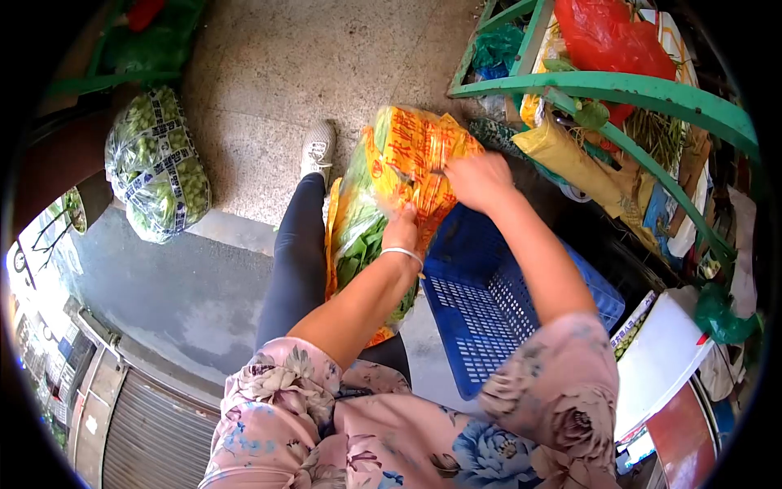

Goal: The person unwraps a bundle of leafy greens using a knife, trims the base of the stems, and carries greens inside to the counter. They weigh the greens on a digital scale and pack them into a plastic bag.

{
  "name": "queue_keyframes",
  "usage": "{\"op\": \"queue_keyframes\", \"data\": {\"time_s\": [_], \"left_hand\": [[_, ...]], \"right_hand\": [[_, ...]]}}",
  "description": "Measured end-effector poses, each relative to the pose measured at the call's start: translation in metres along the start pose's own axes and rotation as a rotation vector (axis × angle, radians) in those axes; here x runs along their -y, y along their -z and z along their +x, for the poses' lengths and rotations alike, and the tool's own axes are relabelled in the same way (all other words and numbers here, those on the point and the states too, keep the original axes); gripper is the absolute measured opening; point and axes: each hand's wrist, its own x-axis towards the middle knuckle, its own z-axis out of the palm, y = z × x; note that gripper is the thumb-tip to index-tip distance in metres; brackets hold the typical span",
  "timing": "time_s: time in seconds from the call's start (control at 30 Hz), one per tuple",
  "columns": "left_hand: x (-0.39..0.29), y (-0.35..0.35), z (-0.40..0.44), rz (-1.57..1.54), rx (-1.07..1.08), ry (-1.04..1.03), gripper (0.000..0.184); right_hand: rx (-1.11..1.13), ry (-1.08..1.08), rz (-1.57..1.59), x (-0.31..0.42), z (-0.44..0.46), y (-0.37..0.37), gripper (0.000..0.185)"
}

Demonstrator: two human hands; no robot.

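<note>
A large plastic bag of leafy greens point(358, 244), clear with orange panels and red print, stands in front of my legs. My left hand point(401, 226), with a pale bangle at the wrist, is closed on the orange film near the middle of the bag. Higher up and to the right, my right hand point(479, 181) is closed at the bag's orange edge. A small dark strip shows by its fingers; I cannot make out whether it is a tool or a gap in the film. A blue perforated crate point(476, 318) sits beside the bag, under my right forearm.
Another clear bag of green produce point(159, 167) lies on the floor to the left. A green metal frame point(652, 85) runs along the right, with a red plastic bag point(611, 41) behind it. A white box point(664, 359) stands at the lower right.
</note>
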Motion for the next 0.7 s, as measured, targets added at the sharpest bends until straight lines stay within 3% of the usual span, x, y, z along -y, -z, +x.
{"op": "queue_keyframes", "data": {"time_s": [0.13, 0.2, 0.27, 0.37, 0.4, 0.43, 0.47, 0.5, 0.6, 0.67, 0.7], "left_hand": [[0.008, 0.003, -0.005, -0.057, -0.079, -0.066, 0.033], [0.007, 0.001, -0.008, -0.044, -0.074, -0.080, 0.032], [-0.004, -0.003, -0.009, 0.125, -0.124, 0.066, 0.034], [-0.017, -0.018, -0.034, 0.020, -0.100, 0.080, 0.037], [-0.014, -0.015, -0.029, 0.027, -0.094, 0.087, 0.037], [-0.010, -0.009, -0.018, 0.006, -0.090, 0.071, 0.038], [-0.006, -0.003, -0.016, -0.013, -0.099, 0.061, 0.039], [-0.015, -0.016, -0.034, 0.021, -0.141, 0.104, 0.042], [-0.005, 0.006, -0.010, -0.006, -0.045, 0.061, 0.044], [-0.011, 0.001, -0.009, 0.061, -0.106, 0.122, 0.042], [-0.013, -0.002, -0.013, 0.126, -0.118, 0.102, 0.042]], "right_hand": [[0.102, 0.015, -0.014, -0.025, -0.068, 0.003, 0.022], [-0.188, -0.047, 0.126, -0.018, -0.044, 0.011, 0.027], [-0.411, -0.062, 0.211, 0.001, 0.000, 0.020, 0.028], [-0.354, -0.129, 0.246, 0.001, -0.005, -0.006, 0.028], [-0.221, -0.130, 0.209, -0.006, -0.032, -0.035, 0.024], [-0.264, -0.113, 0.359, -0.002, -0.068, -0.067, 0.022], [-0.202, -0.242, 0.433, 0.009, -0.095, -0.073, 0.022], [-0.138, -0.181, 0.415, 0.012, -0.111, -0.072, 0.025], [-0.332, -0.396, 0.524, 0.003, -0.092, -0.059, 0.027], [-0.481, -0.431, 0.575, -0.002, -0.057, -0.041, 0.030], [-0.447, -0.416, 0.612, 0.013, -0.055, -0.055, 0.029]]}}
